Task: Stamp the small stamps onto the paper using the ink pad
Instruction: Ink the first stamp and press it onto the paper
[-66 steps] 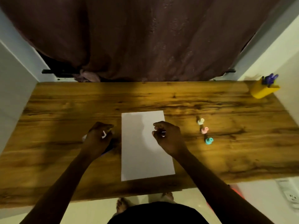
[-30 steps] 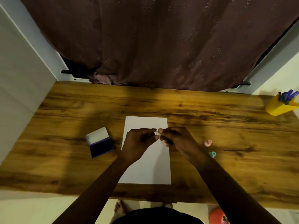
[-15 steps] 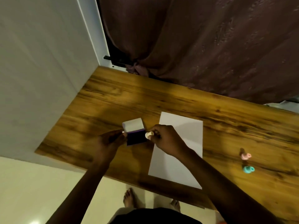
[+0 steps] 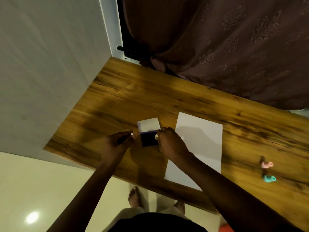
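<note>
The stamp (image 4: 156, 136) was pinched in your right hand (image 4: 168, 143) at the open ink pad's (image 4: 149, 138) right edge, left of the paper (image 4: 200, 141). Your left hand (image 4: 117, 144) was curled beside the pad; whether it gripped anything, I couldn't tell.

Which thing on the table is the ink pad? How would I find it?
Look at the wooden table, just left of the white paper. Between the two hands sits the ink pad: a small dark square with its white lid flipped up behind it, unlike the tiny pink and teal stamps far right.
</note>
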A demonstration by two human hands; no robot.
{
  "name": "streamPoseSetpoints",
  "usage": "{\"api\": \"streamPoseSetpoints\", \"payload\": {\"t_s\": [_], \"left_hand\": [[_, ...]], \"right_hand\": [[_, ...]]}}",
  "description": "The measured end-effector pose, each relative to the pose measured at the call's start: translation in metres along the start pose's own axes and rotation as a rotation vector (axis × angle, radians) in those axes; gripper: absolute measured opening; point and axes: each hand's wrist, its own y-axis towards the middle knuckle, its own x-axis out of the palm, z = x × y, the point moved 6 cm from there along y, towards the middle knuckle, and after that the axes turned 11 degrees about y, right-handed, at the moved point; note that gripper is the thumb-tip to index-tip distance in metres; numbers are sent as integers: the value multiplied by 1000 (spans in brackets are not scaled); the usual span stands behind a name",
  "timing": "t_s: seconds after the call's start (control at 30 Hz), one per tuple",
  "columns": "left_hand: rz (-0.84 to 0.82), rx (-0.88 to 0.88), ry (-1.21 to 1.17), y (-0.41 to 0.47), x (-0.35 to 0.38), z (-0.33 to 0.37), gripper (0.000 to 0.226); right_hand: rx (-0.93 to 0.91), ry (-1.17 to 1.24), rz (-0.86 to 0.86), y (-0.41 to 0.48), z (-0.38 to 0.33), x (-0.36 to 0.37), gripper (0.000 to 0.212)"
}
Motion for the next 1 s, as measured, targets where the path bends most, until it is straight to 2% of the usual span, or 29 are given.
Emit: {"api": "streamPoseSetpoints", "payload": {"t_s": [0.1,0.2,0.37,0.5,0.6,0.73,1.0], "left_hand": [[-28,12,13,2,6,4,21],[-62,73,22,1,10,18,26],[-88,82,6,5,15,26,25],[-104,66,-17,7,20,25,22],[-107,66,-18,8,23,23,22],[-131,26,-73,8,33,19,25],[-182,-8,-81,12,45,17,30]], "right_hand": [[-3,-24,-19,0,-1,5,35],[11,-46,-18,2,-1,5,36],[70,104,-30,6,5,-8,29],[161,439,101,11,26,-41,22],[222,507,271,14,54,-74,19],[280,358,363,18,91,-89,18],[244,169,358,26,104,-80,27]]}}
